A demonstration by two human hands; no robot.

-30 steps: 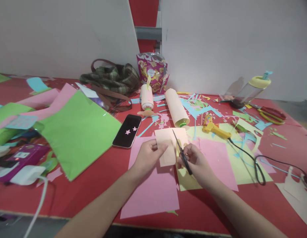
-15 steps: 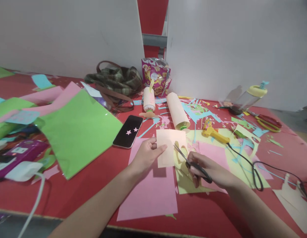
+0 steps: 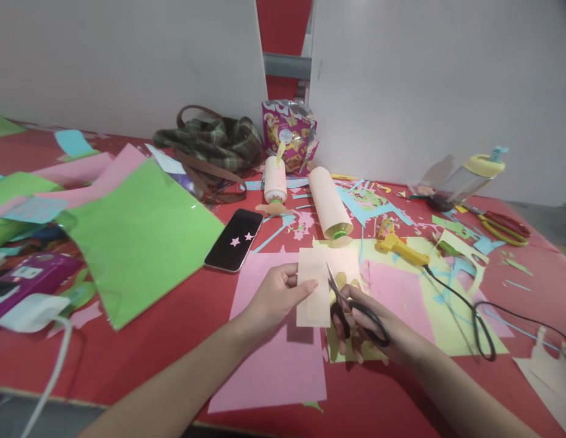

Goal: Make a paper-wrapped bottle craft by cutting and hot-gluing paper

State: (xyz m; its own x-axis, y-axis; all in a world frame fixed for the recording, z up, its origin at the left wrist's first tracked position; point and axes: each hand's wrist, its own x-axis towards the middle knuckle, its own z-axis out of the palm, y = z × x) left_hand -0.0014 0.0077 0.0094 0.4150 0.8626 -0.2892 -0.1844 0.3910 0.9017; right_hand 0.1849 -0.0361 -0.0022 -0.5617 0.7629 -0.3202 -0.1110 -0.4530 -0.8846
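My left hand (image 3: 283,295) pinches a cream piece of paper (image 3: 313,301) by its left edge, thumb on top. In my right hand (image 3: 374,322) is a pair of black-handled scissors (image 3: 341,298), its blades pointing up and left at the paper's right side. The sheet has a cut running into it, and its far right part still spreads behind the blades. Under both hands lie a pink sheet (image 3: 274,365) and a pale yellow sheet (image 3: 461,322). Just beyond the paper rests a bottle wrapped in cream paper (image 3: 329,204) with a green cap.
A phone (image 3: 234,240) with two pink paper stars and a large green sheet (image 3: 141,237) lie to the left. On the right are a yellow glue gun (image 3: 401,248) with its cord, a clear bottle (image 3: 468,181) and red-and-yellow scissors (image 3: 506,226). A snack bag (image 3: 289,131) stands at the back.
The scissors' handles have spread apart, and the right-hand fingers have opened with them. The cream paper has come slightly nearer, and the view has shifted a little.
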